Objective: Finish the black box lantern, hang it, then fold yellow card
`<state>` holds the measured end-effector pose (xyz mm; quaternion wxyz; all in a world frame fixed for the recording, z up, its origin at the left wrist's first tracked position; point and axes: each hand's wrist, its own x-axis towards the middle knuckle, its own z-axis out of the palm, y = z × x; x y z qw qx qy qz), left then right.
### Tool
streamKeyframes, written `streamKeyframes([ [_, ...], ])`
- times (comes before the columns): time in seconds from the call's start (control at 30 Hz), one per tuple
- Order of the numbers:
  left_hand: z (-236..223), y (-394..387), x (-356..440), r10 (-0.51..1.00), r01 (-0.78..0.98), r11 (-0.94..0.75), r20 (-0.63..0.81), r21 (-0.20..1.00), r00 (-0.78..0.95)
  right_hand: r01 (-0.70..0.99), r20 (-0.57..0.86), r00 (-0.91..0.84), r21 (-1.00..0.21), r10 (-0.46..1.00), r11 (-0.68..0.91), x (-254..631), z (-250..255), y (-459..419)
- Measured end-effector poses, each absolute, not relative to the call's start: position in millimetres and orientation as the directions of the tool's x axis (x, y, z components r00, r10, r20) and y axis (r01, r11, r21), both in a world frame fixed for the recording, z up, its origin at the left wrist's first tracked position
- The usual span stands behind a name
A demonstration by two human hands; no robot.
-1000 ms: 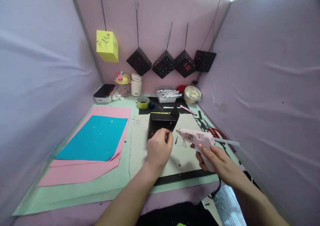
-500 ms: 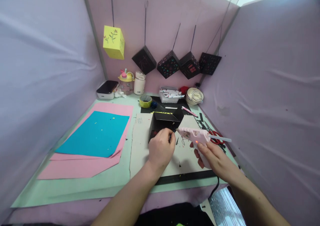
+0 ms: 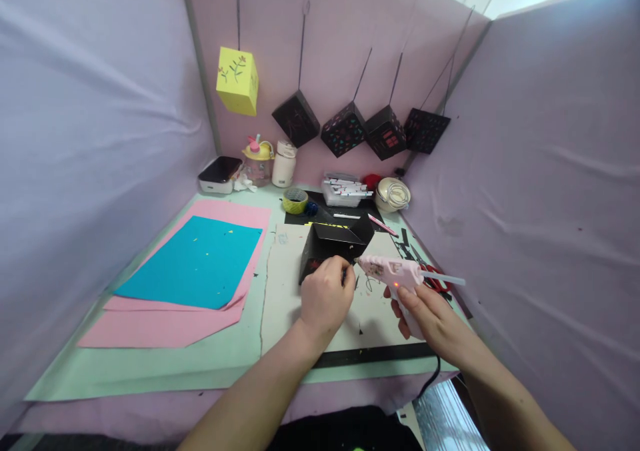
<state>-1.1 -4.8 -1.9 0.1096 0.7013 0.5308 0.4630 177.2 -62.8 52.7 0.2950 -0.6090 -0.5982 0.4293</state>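
My right hand (image 3: 425, 308) grips a pale pink hot glue gun (image 3: 395, 271) by its handle. A red light glows on the gun, and a clear glue stick (image 3: 444, 278) pokes out of its back. Its nozzle points left, very close to the fingertips of my left hand (image 3: 327, 294). That hand is closed in a pinch in front of an open black paper box (image 3: 327, 238) with raised flaps. Something dark shows between the pinching fingers; whether it belongs to the box I cannot tell. My hand hides part of the box's near side.
A whitish board (image 3: 280, 291) lies beneath the box. Blue (image 3: 200, 261) and pink sheets (image 3: 150, 331) lie left. Behind are a tape roll (image 3: 295, 201), a pen box (image 3: 345, 191) and bottles. Red-handled scissors (image 3: 436, 279) rest right of the gun. Decorated paper cubes (image 3: 345, 128) hang above.
The view has shifted slightly, moving the scene a little to the right. Both hands, the glue gun and the box keep nearly the same places relative to each other.
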Motion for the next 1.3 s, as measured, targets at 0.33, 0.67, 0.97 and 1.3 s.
streamKeyframes([
  [0.33, -1.5, -5.2, -1.8, 0.854, 0.643, -0.410, 0.520, 0.647, 0.022, 0.467, -0.194, -0.049, -0.871, 0.980, -0.150, 174.1, 54.3, -62.4],
  [0.67, -1.0, -5.8, -2.0, 0.861, 0.632, -0.406, 0.508, 0.660, 0.023, 0.488, -0.185, -0.052, -0.862, 0.981, -0.137, 177.7, 50.4, -61.7],
  [0.97, -0.9, -5.2, -2.0, 0.864, 0.629, -0.400, 0.504, 0.666, 0.016, 0.542, -0.177, -0.081, -0.834, 0.981, -0.106, 176.6, 53.8, -60.9],
  [1.3, -0.8, -5.9, -2.2, 0.876, 0.611, -0.387, 0.483, 0.691, 0.008, 0.552, -0.170, -0.084, -0.828, 0.982, -0.096, 178.9, 50.9, -59.7],
])
